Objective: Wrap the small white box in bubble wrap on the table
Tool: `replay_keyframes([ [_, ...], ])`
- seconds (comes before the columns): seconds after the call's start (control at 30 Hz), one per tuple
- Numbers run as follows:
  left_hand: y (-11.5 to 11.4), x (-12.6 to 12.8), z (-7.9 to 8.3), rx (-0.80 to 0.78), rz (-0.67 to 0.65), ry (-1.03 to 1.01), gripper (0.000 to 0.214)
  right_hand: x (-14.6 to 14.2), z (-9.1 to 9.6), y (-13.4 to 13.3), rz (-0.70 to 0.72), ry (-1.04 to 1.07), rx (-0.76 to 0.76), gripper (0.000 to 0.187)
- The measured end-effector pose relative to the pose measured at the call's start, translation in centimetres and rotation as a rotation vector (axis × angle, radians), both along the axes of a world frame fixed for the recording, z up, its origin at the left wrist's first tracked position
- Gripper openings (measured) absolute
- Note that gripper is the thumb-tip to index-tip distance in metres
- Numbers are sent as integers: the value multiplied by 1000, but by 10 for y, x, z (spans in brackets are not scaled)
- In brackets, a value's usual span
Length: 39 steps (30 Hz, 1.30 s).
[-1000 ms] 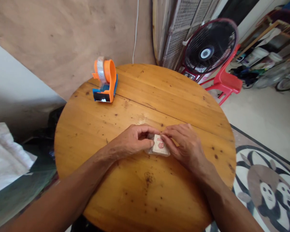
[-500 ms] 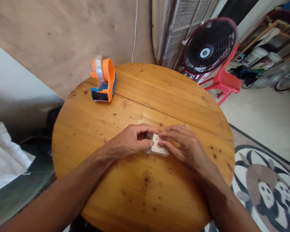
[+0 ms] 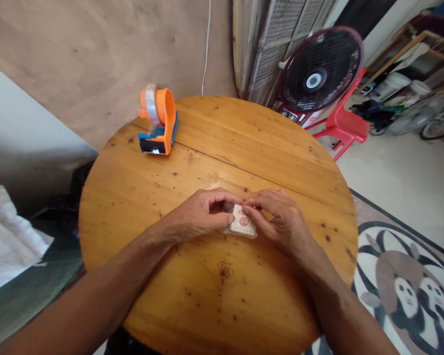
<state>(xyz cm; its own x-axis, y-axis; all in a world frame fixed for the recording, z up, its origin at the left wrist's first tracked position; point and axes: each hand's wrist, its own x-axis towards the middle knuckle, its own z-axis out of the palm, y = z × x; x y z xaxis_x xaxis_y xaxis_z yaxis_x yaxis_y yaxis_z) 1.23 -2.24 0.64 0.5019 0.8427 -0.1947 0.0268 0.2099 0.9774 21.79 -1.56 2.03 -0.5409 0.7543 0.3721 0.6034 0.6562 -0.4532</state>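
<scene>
A small flat packet [image 3: 241,224], pale with a red mark and wrapped in clear film, lies near the middle of the round wooden table [image 3: 192,296]. My left hand [image 3: 198,217] pinches its left edge between thumb and curled fingers. Pressed against the packet's top right edge is my right hand [image 3: 281,222], its fingers bent and closed on it. Both wrists rest low over the tabletop. Part of the packet is hidden under my fingers.
An orange and blue tape dispenser [image 3: 158,122] stands at the table's far left edge. A black fan [image 3: 320,71] sits on a red plastic chair [image 3: 346,125] beyond the table. A panda rug [image 3: 407,286] lies at the right, white cloth [image 3: 7,241] at the left.
My right fingers slid slightly back along the packet's top edge, uncovering its red mark again. The view shifted a little; the packet stays in place.
</scene>
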Motion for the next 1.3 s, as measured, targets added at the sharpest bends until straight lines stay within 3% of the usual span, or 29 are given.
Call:
replay_keyframes([
  [0.17, 0, 0, 0, -28, 16, 7, 37, 5, 6, -1, 52, 41, -100, 10],
  [0.57, 0, -1, -1, 19, -10, 14, 37, 0, 2, -2, 13, -8, 0, 10],
  [0.87, 0, 0, 0, -3, 6, 13, 36, 6, 9, -1, -2, 40, -68, 11],
  [1.07, 0, 0, 0, 3, 4, 37, 35, 17, 15, -2, 88, -70, 20, 14],
  [1.3, 0, -1, -1, 31, 0, 49, 35, 12, 13, -5, 114, -135, 146, 11],
])
